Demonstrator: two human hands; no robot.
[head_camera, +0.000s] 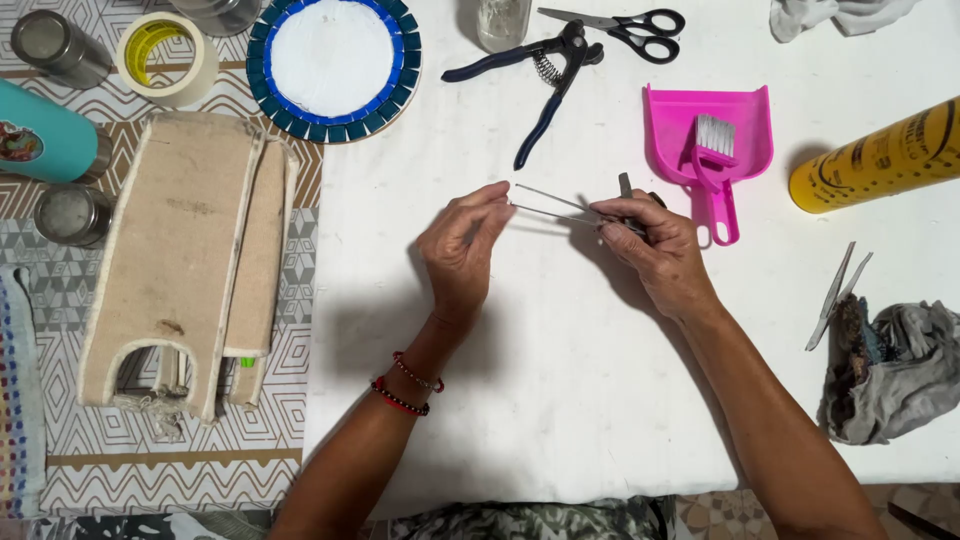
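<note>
Above a white-covered table, the right hand grips long metal tweezers by the base while the left hand pinches their open tips, apparently adjusting them, which likely calls for a gentle squeeze, beside a pink dustpan.

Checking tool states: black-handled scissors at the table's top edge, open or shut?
Shut: the black-handled scissors lie flat on the white table, blades together in one point.

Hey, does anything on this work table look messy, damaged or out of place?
Mostly tidy. The beige fabric piece on the left has a frayed lower edge with loose threads, and a stained, crumpled rag lies at the right edge. The left hand and right hand hold thin metal strips.
</note>
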